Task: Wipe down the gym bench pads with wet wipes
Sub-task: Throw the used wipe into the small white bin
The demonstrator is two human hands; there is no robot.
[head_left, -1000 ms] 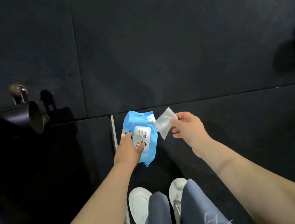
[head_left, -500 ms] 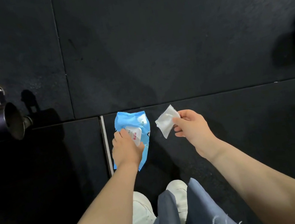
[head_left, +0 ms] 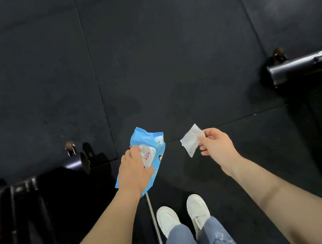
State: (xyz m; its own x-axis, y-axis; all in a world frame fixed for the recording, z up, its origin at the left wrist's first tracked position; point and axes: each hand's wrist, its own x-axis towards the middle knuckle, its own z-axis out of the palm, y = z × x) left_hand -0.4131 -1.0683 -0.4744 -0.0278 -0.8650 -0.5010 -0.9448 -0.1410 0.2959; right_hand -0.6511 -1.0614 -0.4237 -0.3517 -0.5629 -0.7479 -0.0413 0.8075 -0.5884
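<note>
My left hand (head_left: pixel 135 174) grips a blue pack of wet wipes (head_left: pixel 151 146) at waist height, thumb and fingers over its white flap. To its right, my right hand (head_left: pixel 216 145) pinches a small folded white wet wipe (head_left: pixel 191 142) by one edge. The two hands are apart, with a gap between pack and wipe. A black padded gym frame (head_left: pixel 31 207) stands at the lower left; its pad surface is too dark to make out.
Black rubber floor tiles (head_left: pixel 166 57) fill the view. A black tube with a metal fitting (head_left: pixel 304 67) lies at the right. A black roller end (head_left: pixel 77 163) juts at the left. My white shoes (head_left: pixel 182 214) and jeans are below.
The view has swung to the right and up, bringing the black tube at the right into sight. Both hands have moved apart a little, still holding pack and wipe.
</note>
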